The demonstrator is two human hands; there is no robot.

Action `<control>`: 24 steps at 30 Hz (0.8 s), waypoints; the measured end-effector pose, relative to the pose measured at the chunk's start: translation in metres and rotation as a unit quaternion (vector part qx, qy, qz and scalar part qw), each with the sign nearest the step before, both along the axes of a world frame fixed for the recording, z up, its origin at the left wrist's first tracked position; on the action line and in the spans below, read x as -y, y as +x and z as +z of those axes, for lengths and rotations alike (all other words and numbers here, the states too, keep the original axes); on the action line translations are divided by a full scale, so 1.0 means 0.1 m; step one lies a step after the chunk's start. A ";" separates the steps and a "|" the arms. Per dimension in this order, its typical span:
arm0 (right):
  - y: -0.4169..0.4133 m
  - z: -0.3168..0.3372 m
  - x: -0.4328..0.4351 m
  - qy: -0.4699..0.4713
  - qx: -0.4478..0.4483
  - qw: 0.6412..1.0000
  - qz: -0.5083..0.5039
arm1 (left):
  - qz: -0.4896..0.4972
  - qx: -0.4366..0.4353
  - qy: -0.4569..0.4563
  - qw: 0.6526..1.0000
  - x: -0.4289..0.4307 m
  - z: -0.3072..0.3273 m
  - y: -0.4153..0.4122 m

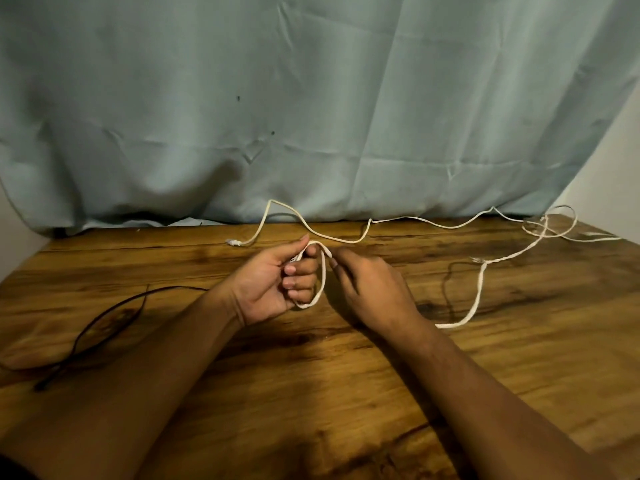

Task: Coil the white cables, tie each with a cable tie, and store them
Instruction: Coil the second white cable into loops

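Fingers (300, 271) of the left hand (273, 285) curl around the first loop of a white cable (476, 299) at centre frame; the right hand (367, 289) pinches it. Coiling looks barely begun; the thinner cable (346, 240) and black cable ties (104, 320) lie untouched.

A thick white braided cable (476, 299) makes one small loop at mid-table and trails right to a loose tangle at the far corner — a thinner white cable (349, 240) snakes along the back edge, uncoiled.

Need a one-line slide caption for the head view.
Left hand and right hand form the first loop of a white cable over a wooden table.
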State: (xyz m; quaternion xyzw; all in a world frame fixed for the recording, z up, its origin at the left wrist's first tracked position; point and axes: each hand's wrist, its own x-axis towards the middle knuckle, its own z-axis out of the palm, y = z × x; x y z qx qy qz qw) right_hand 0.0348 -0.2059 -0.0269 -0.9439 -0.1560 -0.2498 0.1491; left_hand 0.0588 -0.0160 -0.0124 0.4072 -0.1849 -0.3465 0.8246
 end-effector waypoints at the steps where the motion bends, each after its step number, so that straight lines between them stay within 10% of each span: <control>1: -0.01 0.00 -0.01 -0.012 -0.011 1.000 0.002 | 0.011 -0.002 -0.006 1.000 0.01 0.00 -0.01; 11: -0.09 0.02 -0.18 -0.170 -0.043 0.984 0.016 | 0.190 -0.070 -0.059 0.977 -0.07 0.07 0.04; 24: -0.08 0.09 -0.08 -0.125 -0.072 0.986 -0.088 | 0.085 0.002 -0.019 0.996 -0.10 0.08 -0.01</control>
